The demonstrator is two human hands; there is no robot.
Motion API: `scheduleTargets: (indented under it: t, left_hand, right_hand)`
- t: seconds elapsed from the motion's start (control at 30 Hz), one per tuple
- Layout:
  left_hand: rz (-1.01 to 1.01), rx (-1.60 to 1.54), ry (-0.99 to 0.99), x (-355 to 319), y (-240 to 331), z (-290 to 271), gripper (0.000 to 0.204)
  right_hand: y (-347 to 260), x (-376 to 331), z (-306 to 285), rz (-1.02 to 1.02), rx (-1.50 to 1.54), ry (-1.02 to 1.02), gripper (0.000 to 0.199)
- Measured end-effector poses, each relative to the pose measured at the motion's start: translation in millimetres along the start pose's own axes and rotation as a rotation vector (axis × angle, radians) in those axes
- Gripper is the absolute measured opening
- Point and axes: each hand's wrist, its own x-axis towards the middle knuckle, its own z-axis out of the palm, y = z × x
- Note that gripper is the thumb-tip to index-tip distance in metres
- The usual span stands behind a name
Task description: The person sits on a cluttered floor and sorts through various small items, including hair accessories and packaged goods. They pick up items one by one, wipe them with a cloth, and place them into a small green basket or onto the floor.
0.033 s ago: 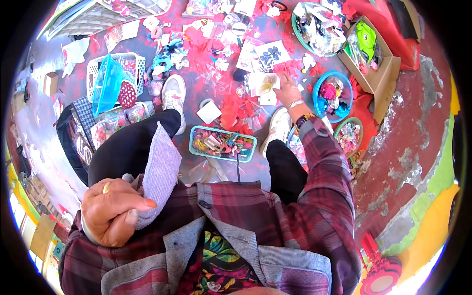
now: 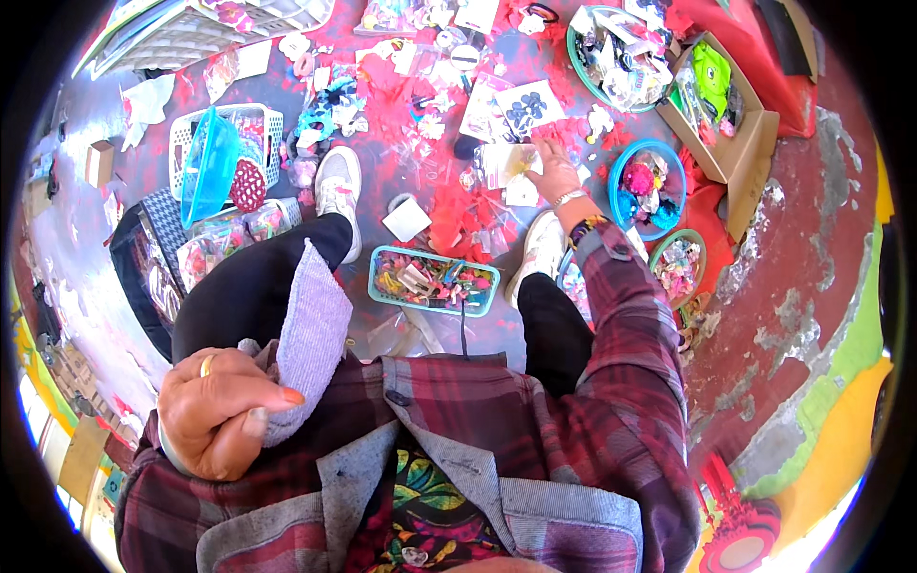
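Currently the right hand (image 2: 552, 175) is stretched far forward to the floor, fingers spread loosely and tips down on a small clear-wrapped packet with yellow bits (image 2: 508, 162) lying among the scattered red paper scraps (image 2: 458, 215); whether it has actually pinched the packet I cannot tell. Left hand (image 2: 218, 413) sits back by the lap, curled closed around a folded lilac knit cloth (image 2: 310, 339), thumb pressed across it. Sorting looks barely underway, my read: the teal rectangular plastic tray of mixed hair clips (image 2: 433, 281) between the white shoes (image 2: 337, 181) is filled, the blue round bowl of pom-pom ties (image 2: 646, 184) too, but most packets lie loose.
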Motion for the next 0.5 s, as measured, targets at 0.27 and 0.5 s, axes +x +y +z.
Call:
scheduleTargets:
  t: [0.27,0.5]
  left_hand:
    - [-0.05,0.011,0.045,-1.5,5.0,-2.0,0.02]
    - [-0.041,0.012,0.034,-1.7,2.6,-1.8,0.018]
  right_hand:
    - [-26.8,16.7,15.7,0.059,-0.042,-0.179,0.039]
    - [40.5,5.1,49.6,0.44,0.754,-0.203,0.029]
